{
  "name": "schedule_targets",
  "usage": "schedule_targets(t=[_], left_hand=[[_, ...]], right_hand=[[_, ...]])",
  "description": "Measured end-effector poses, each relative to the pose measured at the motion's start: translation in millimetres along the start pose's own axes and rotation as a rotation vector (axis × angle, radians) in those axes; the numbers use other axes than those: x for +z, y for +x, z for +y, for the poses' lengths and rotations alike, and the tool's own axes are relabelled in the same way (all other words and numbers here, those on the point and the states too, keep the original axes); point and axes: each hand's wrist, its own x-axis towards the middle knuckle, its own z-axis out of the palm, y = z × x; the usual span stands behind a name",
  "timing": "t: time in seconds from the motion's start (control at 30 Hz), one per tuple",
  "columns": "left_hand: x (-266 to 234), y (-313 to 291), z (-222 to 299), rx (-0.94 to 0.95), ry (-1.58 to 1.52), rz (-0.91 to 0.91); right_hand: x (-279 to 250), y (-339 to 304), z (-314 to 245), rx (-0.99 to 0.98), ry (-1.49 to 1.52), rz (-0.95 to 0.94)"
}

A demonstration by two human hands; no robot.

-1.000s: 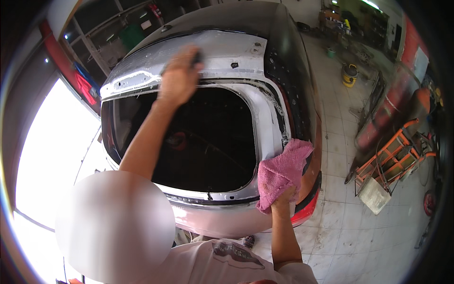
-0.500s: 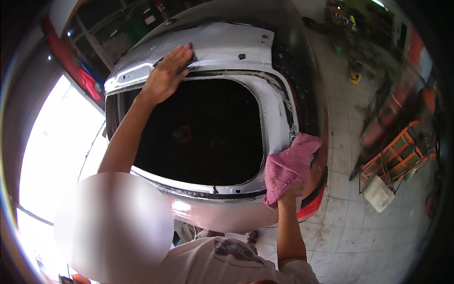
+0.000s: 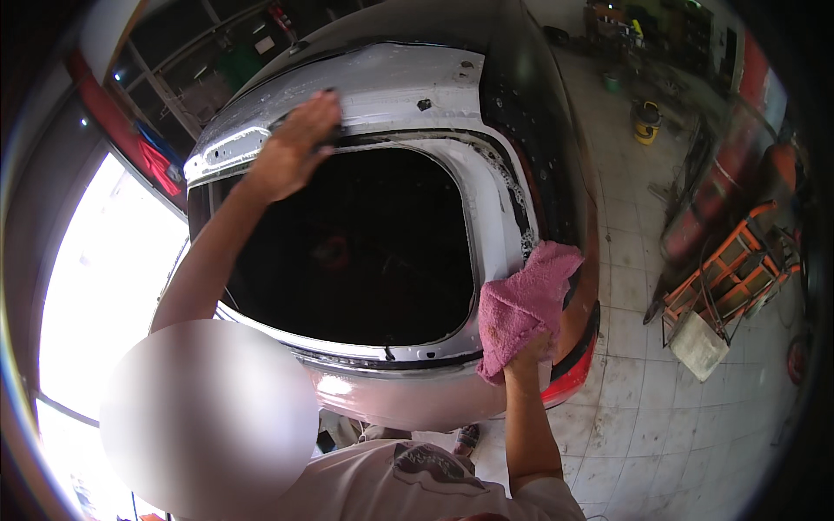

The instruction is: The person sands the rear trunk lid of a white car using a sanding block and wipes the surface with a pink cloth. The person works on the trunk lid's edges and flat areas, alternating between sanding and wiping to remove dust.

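Note:
The tailgate of a car lies before me, its pale grey primed panel (image 3: 391, 82) wet above a dark window opening (image 3: 365, 252). My left hand (image 3: 295, 148) lies flattened on that panel by the opening's far left edge, slightly blurred. Beneath its fingers shows the edge of a dark pad (image 3: 334, 135), most of which the hand hides. At the opening's right lower corner my right hand (image 3: 532, 349) grips a bunched pink cloth (image 3: 526, 308) against the frame. The cloth covers most of its fingers. White suds (image 3: 524, 213) run along the frame above the cloth.
An orange metal frame (image 3: 725, 269) stands on the tiled floor (image 3: 617, 399) to the right. Farther back are a yellow-and-black bucket-like container (image 3: 646, 123) and a small green bucket (image 3: 612, 82). A red tail light (image 3: 573, 378) sits below the cloth.
My left hand has moved slightly left and nearer along the panel, with the dark pad under it. The whole view has shifted a little; my right hand stays on the cloth at the corner.

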Motion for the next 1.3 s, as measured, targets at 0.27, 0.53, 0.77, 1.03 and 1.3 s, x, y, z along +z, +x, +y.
schedule_targets(t=[0.27,0.53,0.77,1.03,1.3], left_hand=[[-19,-7,-7,0.020,0.082,-0.228],[18,63,55,0.196,-0.037,-0.028],[-13,2,9,0.027,0.111,-0.209],[35,136,109,0.296,0.020,-0.019],[30,134,34,-0.344,-0.208,-0.005]], right_hand=[[-23,-27,101,0.193,-0.495,0.007],[-6,-23,84,0.298,0.166,-0.013],[2,-20,56,0.194,-0.383,-0.054],[-13,-13,66,0.184,-0.233,0.017],[-6,-21,66,0.199,-0.227,0.013]])
